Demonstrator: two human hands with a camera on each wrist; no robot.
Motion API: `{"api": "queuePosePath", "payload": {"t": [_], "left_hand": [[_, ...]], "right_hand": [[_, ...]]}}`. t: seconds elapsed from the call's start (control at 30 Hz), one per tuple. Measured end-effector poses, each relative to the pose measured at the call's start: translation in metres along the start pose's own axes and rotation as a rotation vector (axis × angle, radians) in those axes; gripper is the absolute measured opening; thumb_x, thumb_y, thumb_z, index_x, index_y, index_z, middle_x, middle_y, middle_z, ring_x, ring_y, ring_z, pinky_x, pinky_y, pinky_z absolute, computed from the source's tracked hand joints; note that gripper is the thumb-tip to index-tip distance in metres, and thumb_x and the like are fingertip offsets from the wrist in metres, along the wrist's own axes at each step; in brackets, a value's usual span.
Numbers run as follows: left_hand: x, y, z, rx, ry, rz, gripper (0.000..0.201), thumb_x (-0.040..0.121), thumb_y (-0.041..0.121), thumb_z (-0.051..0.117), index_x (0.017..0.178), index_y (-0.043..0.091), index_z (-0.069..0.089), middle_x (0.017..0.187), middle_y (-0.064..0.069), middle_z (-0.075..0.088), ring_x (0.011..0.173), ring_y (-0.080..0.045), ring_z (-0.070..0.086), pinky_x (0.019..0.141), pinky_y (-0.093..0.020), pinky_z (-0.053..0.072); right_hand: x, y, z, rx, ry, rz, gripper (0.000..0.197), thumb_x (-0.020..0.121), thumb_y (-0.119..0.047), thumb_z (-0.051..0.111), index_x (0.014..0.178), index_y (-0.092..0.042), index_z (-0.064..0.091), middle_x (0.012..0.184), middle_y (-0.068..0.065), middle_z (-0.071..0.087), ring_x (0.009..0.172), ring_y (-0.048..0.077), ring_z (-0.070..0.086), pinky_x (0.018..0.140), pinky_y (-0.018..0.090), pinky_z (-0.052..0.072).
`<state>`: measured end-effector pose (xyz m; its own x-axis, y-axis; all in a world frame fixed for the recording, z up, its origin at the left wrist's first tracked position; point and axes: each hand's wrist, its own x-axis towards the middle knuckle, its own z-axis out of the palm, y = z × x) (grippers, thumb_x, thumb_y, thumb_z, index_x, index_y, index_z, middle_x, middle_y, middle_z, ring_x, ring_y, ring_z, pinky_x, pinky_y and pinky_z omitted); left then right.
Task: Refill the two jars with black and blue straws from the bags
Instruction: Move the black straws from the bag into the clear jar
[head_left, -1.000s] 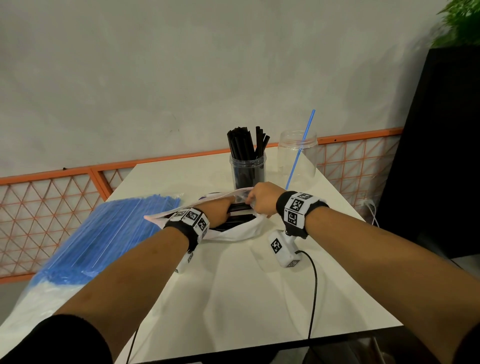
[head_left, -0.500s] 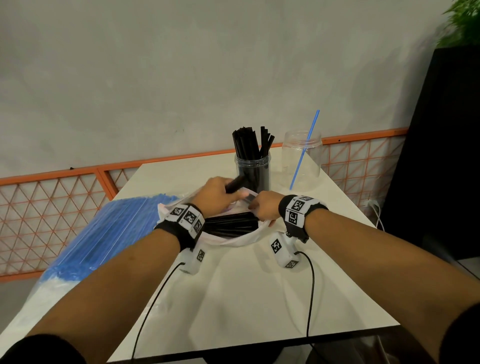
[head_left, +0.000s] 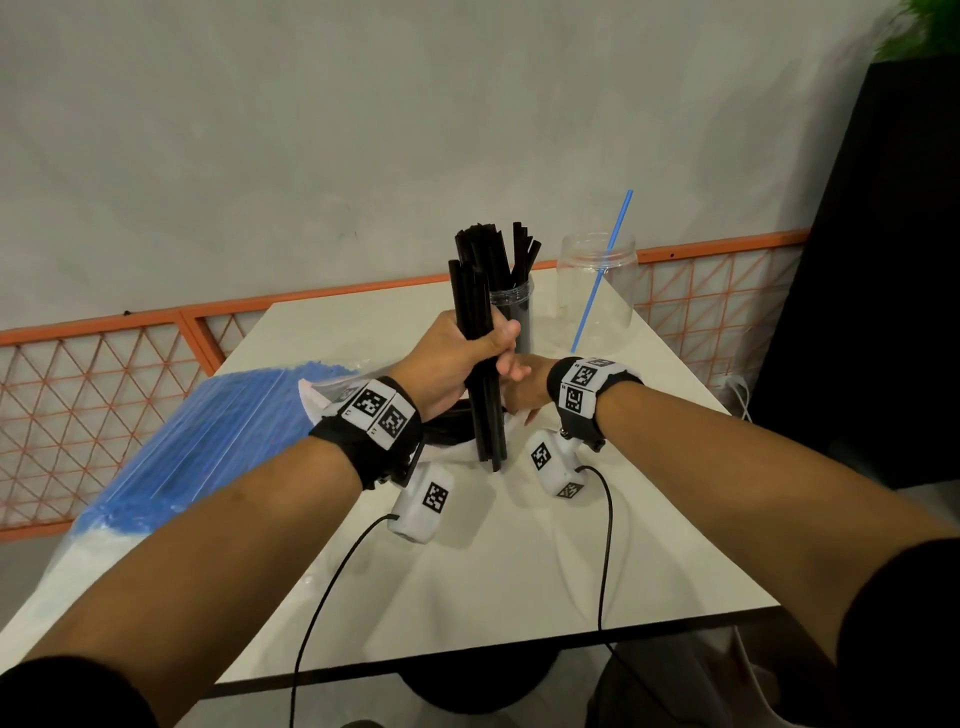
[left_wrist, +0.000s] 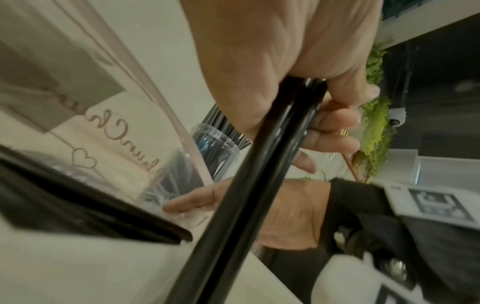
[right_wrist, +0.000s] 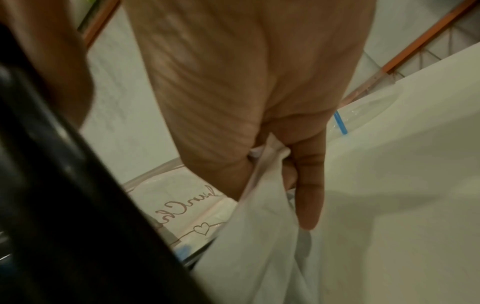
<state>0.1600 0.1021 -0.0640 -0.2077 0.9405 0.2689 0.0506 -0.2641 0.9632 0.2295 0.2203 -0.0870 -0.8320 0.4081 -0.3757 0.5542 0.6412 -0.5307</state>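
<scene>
My left hand (head_left: 462, 353) (left_wrist: 306, 86) grips a bundle of black straws (head_left: 480, 364) (left_wrist: 249, 185), held upright above the white bag (head_left: 322, 395) on the table. My right hand (head_left: 519, 387) (right_wrist: 259, 123) pinches the bag's edge (right_wrist: 262, 205) just right of the bundle. Behind them stands a clear jar with black straws (head_left: 514, 306) and, to its right, a clear jar (head_left: 597, 291) with one blue straw (head_left: 602, 270). More black straws (left_wrist: 91, 209) lie in the bag.
A large bag of blue straws (head_left: 208, 441) lies at the table's left side. The white table (head_left: 519, 571) ends at a dark front edge. An orange lattice rail (head_left: 104, 395) runs behind; a dark cabinet (head_left: 883, 286) stands at right. Cables hang from my wrists.
My left hand has lifted a bundle of black straws out of the bag and stood it upright. The right hand has stayed on the bag.
</scene>
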Motion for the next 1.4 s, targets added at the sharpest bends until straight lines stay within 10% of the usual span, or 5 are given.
{"api": "queuePosePath", "payload": {"t": [0.3, 0.53, 0.87, 1.23, 1.4], "left_hand": [[-0.009, -0.023, 0.005, 0.097, -0.020, -0.005, 0.015, 0.090, 0.015, 0.066, 0.078, 0.005, 0.063, 0.062, -0.008, 0.063, 0.068, -0.026, 0.065, 0.079, -0.045, 0.054], [-0.007, -0.022, 0.007, 0.082, -0.063, 0.002, 0.017, 0.091, 0.016, 0.060, 0.085, 0.000, 0.062, 0.064, -0.009, 0.065, 0.070, -0.026, 0.067, 0.075, -0.041, 0.057], [0.078, 0.090, -0.039, 0.080, 0.219, 0.362, 0.022, 0.100, 0.020, 0.053, 0.085, 0.007, 0.062, 0.066, -0.007, 0.066, 0.071, -0.027, 0.067, 0.084, -0.042, 0.055], [0.145, 0.047, -0.041, 0.819, 0.418, 0.155, 0.045, 0.092, 0.051, 0.060, 0.068, 0.015, 0.068, 0.068, 0.008, 0.065, 0.073, -0.010, 0.064, 0.079, -0.036, 0.052], [0.146, 0.020, -0.048, 1.106, 0.596, 0.082, 0.056, 0.076, 0.059, 0.072, 0.113, 0.018, 0.059, 0.114, 0.003, 0.058, 0.119, -0.021, 0.045, 0.100, -0.041, 0.036]], "right_hand": [[-0.001, -0.001, -0.001, 0.415, 0.037, 0.124, 0.031, 0.100, -0.013, 0.038, 0.071, -0.008, 0.047, 0.070, 0.008, 0.053, 0.073, 0.025, 0.056, 0.096, 0.050, 0.045], [-0.004, -0.003, -0.007, 0.451, -0.008, 0.068, 0.031, 0.102, -0.013, 0.038, 0.078, 0.000, 0.053, 0.046, 0.002, 0.057, 0.060, 0.022, 0.063, 0.065, 0.038, 0.053], [-0.004, -0.007, -0.015, -0.008, -0.003, -0.082, 0.053, 0.085, 0.006, 0.052, 0.132, -0.017, 0.052, 0.136, 0.008, 0.042, 0.099, 0.023, 0.053, 0.049, 0.019, 0.051], [0.001, -0.002, -0.018, -0.058, -0.019, -0.111, 0.057, 0.087, 0.004, 0.053, 0.140, -0.017, 0.045, 0.143, 0.009, 0.041, 0.120, 0.027, 0.051, 0.078, 0.026, 0.048], [0.000, -0.001, -0.018, -0.076, -0.028, -0.119, 0.057, 0.087, 0.002, 0.052, 0.141, -0.016, 0.043, 0.142, 0.008, 0.042, 0.119, 0.026, 0.052, 0.085, 0.029, 0.051]]}}
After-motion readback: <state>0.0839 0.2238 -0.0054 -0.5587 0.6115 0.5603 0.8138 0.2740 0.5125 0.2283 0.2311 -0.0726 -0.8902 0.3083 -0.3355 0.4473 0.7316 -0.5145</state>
